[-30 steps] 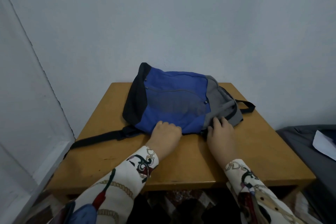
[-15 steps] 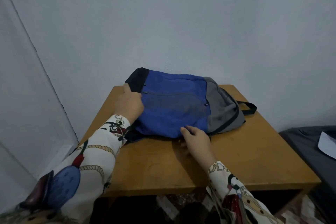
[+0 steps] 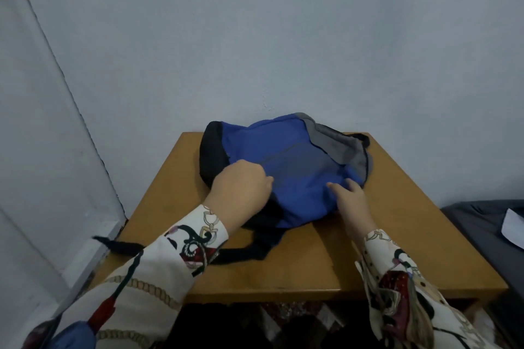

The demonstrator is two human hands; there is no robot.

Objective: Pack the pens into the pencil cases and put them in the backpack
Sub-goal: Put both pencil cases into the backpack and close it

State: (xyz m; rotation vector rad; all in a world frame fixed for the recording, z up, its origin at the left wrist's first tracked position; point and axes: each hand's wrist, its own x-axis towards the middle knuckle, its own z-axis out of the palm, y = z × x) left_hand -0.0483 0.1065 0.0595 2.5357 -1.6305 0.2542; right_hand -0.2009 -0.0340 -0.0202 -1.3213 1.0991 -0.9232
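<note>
Left hand (image 3: 241, 190) gripping backpack (image 3: 295, 167), right hand (image 3: 350, 197) touching it

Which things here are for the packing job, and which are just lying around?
For the job:
backpack, lying on the table
left hand, gripping the backpack's fabric
right hand, fingers touching the backpack
No pens or pencil cases show.

Just lying about:
grey cloth at the right
white paper on it
</note>
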